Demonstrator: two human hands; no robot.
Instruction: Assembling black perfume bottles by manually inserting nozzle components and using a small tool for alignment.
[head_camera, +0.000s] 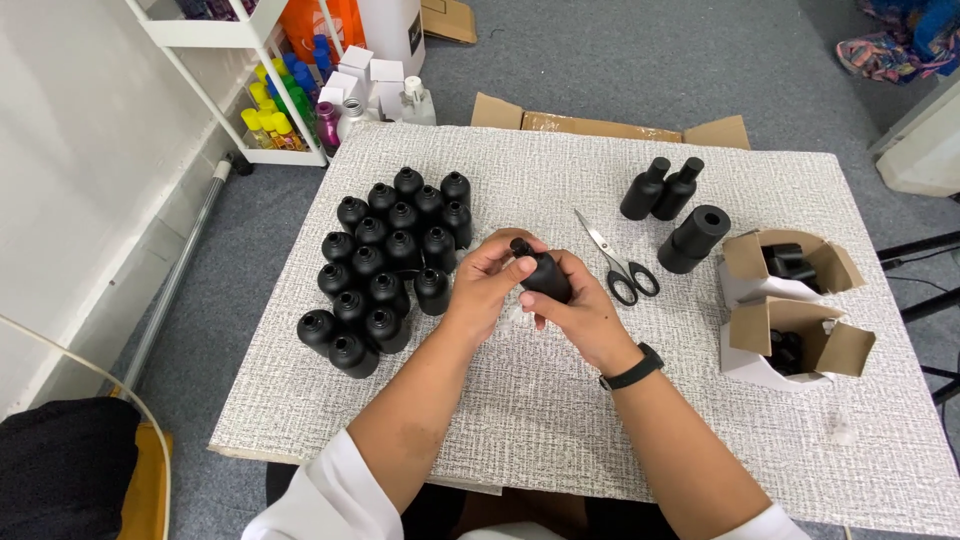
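Fingers of my left hand are pinching the neck of a black bottle while my right hand is gripping its body, steadying it over the table's middle, beside the standing bottles and scissors.

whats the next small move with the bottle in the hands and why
Probably set the held black bottle down at the edge of the cluster of black bottles: both the left hand and right hand grip it, fingers at its neck, and the cluster stands just left.

Box contents dark, indistinct
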